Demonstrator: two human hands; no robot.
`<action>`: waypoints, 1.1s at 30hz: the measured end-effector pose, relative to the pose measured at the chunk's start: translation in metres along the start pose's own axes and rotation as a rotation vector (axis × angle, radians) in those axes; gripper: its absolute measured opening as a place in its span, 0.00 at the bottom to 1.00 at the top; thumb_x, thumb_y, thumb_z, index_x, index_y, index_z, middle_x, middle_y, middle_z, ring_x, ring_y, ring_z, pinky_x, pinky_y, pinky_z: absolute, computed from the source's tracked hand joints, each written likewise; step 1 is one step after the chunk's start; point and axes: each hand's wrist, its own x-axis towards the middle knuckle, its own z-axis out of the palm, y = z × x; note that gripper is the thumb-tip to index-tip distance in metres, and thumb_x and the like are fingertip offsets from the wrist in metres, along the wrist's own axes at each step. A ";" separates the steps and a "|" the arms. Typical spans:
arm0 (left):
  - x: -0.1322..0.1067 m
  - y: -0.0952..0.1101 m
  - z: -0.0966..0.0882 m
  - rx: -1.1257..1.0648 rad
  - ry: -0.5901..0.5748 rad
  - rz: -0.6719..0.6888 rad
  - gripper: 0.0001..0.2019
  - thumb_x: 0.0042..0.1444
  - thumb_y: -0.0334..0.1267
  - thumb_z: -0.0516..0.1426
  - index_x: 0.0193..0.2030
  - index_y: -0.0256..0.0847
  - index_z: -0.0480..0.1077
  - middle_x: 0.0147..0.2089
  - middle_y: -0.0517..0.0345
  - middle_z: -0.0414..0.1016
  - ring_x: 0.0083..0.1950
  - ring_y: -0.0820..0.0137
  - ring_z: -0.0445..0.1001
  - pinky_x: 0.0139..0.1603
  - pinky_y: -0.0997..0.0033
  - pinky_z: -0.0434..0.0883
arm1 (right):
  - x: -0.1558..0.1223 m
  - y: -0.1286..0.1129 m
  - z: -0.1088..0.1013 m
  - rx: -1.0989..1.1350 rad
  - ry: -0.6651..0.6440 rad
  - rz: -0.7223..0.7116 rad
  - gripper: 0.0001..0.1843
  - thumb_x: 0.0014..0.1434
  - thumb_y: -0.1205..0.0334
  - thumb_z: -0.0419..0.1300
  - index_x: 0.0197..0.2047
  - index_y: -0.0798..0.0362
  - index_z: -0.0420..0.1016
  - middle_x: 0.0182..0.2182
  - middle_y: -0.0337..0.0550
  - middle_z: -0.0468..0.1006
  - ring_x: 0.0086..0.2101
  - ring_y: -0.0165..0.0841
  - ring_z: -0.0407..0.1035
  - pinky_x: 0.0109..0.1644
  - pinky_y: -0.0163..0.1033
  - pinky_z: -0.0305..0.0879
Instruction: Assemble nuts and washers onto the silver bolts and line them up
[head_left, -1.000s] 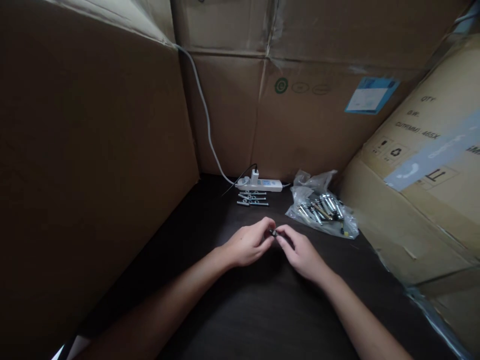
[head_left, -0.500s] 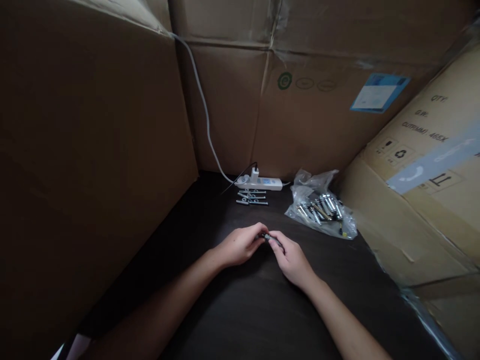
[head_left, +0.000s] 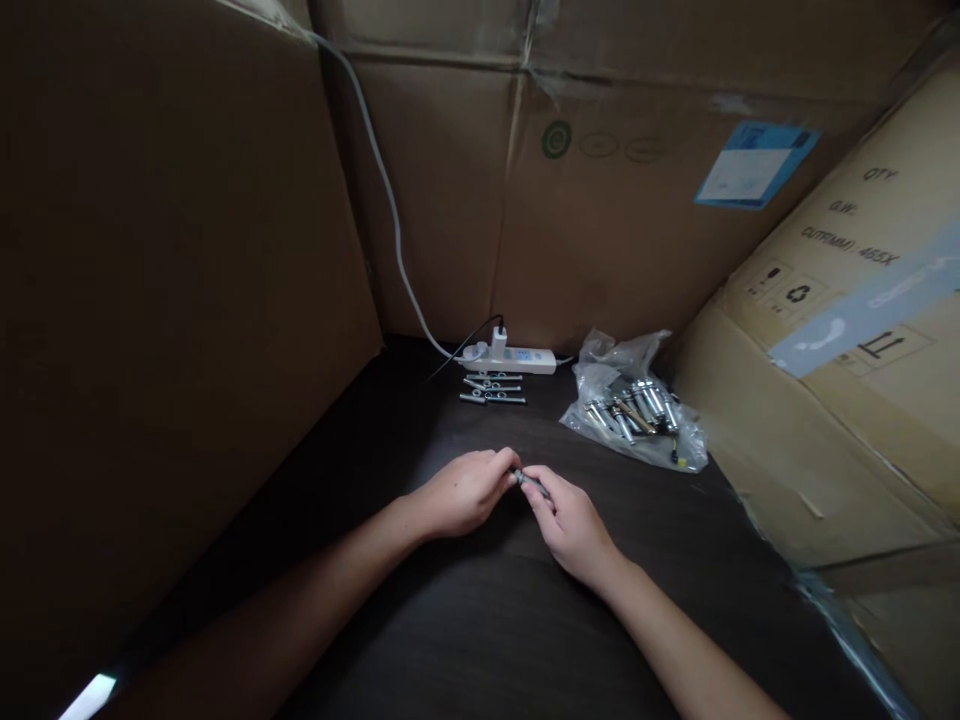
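Left hand: the fingers of the left hand (head_left: 466,490) are bent and nearly closed, with only a small gap, and they hold the left end of a slim metal piece (head_left: 520,477); their tips are partly hidden, so the exact grip cannot be told.
Right hand: the fingers of the right hand (head_left: 570,515) are pinched together, thumb against the forefinger side, and the other end of the same piece lies between them.
Metal piece: it is between the two hands, touching the fingers of both, above the worktop (head_left: 480,600); a short grey part is visible in the gap, and it slopes down toward the right hand.
Count in the hands: one piece can be seen.
Loose hardware: long bolts and small rings (head_left: 493,388) lie in about three rows, beyond the hands and just before the power strip; they are too small to count surely.
Plastic bag: one transparent bag (head_left: 598,380) is beyond the right hand, to its right, with several shiny bolts (head_left: 649,400) inside; they overlap, so their number cannot be told.
Power strip: one white strip (head_left: 536,361), with one upright white adapter (head_left: 499,343) plugged in.
Cardboard: three sides stand around the worktop, left (head_left: 187,300), back (head_left: 450,220) and right (head_left: 780,420).
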 end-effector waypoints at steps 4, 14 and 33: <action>0.001 -0.003 0.003 -0.007 0.022 -0.003 0.11 0.66 0.40 0.41 0.40 0.41 0.61 0.35 0.58 0.68 0.37 0.71 0.67 0.37 0.73 0.62 | -0.002 0.000 -0.001 -0.004 -0.017 -0.030 0.11 0.64 0.61 0.48 0.45 0.50 0.68 0.37 0.43 0.76 0.35 0.33 0.70 0.38 0.35 0.64; 0.006 -0.005 0.013 -0.001 0.052 -0.007 0.18 0.66 0.41 0.39 0.30 0.39 0.61 0.29 0.59 0.65 0.32 0.72 0.63 0.36 0.72 0.59 | -0.003 -0.008 -0.006 0.084 0.002 -0.050 0.12 0.60 0.59 0.53 0.46 0.50 0.69 0.38 0.42 0.75 0.34 0.31 0.69 0.34 0.33 0.66; 0.006 0.003 0.010 -0.292 0.023 0.011 0.17 0.63 0.44 0.45 0.28 0.37 0.63 0.26 0.63 0.64 0.28 0.76 0.61 0.31 0.76 0.58 | -0.006 -0.010 -0.012 0.050 0.109 -0.074 0.09 0.53 0.66 0.57 0.40 0.51 0.70 0.30 0.37 0.74 0.25 0.27 0.65 0.28 0.31 0.62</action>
